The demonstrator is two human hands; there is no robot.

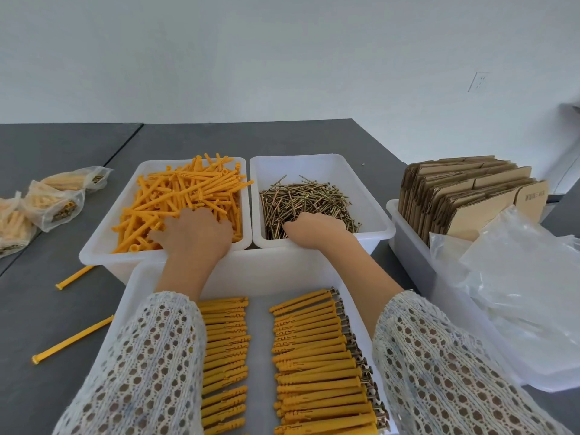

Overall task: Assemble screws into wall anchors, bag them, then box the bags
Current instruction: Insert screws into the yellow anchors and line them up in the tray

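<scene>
Two rows of assembled orange plastic anchors lie crosswise in the near white tray. Your left hand digs into loose orange anchors; your right hand into brass screws; holds hidden, cannot tell.

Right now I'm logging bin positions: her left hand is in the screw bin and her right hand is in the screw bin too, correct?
Not quite. In the head view the left hand is in the bin of yellow wall anchors; only the right hand is in the screw bin.
</scene>
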